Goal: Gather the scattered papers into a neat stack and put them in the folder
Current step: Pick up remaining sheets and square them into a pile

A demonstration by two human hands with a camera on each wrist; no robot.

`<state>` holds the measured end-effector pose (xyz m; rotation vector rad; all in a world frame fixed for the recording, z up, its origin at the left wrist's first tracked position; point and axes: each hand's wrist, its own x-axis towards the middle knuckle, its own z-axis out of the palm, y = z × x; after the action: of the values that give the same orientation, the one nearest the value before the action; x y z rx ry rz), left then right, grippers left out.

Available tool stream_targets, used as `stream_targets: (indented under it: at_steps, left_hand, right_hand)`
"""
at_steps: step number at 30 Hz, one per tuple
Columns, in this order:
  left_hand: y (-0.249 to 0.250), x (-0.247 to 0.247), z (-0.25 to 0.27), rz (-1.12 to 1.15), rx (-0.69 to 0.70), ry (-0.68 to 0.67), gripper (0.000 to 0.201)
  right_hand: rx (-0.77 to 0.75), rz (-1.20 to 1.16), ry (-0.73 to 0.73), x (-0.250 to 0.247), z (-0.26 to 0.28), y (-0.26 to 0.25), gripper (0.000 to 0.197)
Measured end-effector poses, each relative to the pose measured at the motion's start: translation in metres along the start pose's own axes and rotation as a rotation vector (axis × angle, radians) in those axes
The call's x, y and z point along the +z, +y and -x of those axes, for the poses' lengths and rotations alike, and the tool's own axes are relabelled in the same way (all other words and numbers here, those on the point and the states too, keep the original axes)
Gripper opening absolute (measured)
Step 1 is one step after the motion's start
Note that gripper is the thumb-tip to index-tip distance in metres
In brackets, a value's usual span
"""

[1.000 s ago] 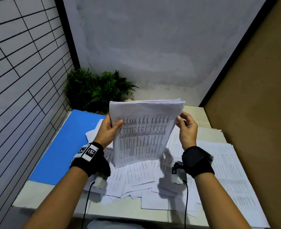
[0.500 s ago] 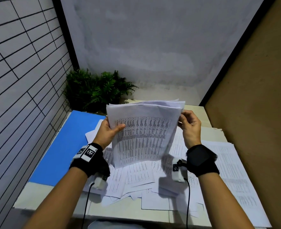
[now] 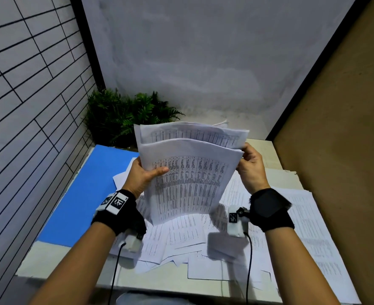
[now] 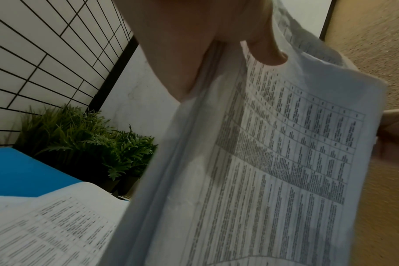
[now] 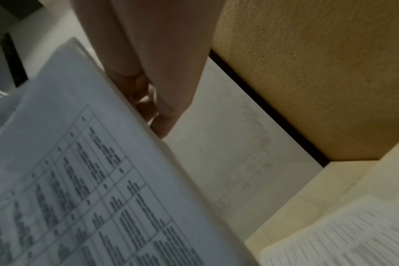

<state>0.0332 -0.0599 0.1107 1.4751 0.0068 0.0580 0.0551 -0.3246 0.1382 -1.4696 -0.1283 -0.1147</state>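
Observation:
I hold a sheaf of printed sheets (image 3: pixel 188 172) upright over the table, its bottom edge near the loose papers (image 3: pixel 181 236) scattered below. My left hand (image 3: pixel 143 175) grips its left edge, thumb across the front page. My right hand (image 3: pixel 250 165) pinches the upper right edge. The front sheet has slid lower than the ones behind. In the left wrist view the sheaf (image 4: pixel 273 162) fills the right side, with the thumb pressed on it. The right wrist view shows the sheaf (image 5: pixel 80 180) with my fingers (image 5: pixel 162 108) at its edge. A blue folder (image 3: pixel 87 194) lies flat at the left.
A green potted plant (image 3: pixel 124 115) stands in the back left corner. More printed sheets (image 3: pixel 309 227) lie along the table's right side, beside a tan wall (image 3: pixel 346 150). A tiled wall (image 3: pixel 27 106) borders the left.
The sheaf has been lifted a little and its sheets have slipped apart, the back ones now showing above the front page. Both hands rose slightly with it.

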Motion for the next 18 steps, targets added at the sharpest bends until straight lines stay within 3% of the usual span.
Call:
stream_targets:
  at_steps: [5,10,12,15,16,18]
  left_hand:
    - [-0.002,-0.001,-0.003,0.014,-0.016,0.001,0.080]
    - [-0.001,-0.007,-0.003,-0.022,-0.044,-0.018,0.073]
    - [-0.001,-0.006,-0.003,-0.027,-0.046,-0.030,0.072]
    - [0.000,-0.001,-0.002,-0.015,-0.037,-0.009,0.074]
    - [0.001,0.000,-0.002,-0.011,-0.036,0.000,0.074]
    - [0.000,0.000,-0.002,0.002,-0.038,0.022,0.075]
  right_hand:
    - [0.098,0.100,-0.131,0.007,-0.001,0.006,0.033]
    - [0.102,0.180,-0.196,-0.005,-0.009,-0.008,0.046]
    - [0.088,0.238,-0.210,-0.001,-0.013,-0.012,0.041]
    - [0.061,0.218,-0.040,0.009,-0.013,-0.009,0.017]
    - [0.065,0.162,0.057,0.011,-0.011,-0.006,0.025]
    - [0.093,0.026,0.133,0.008,-0.004,0.004,0.074]
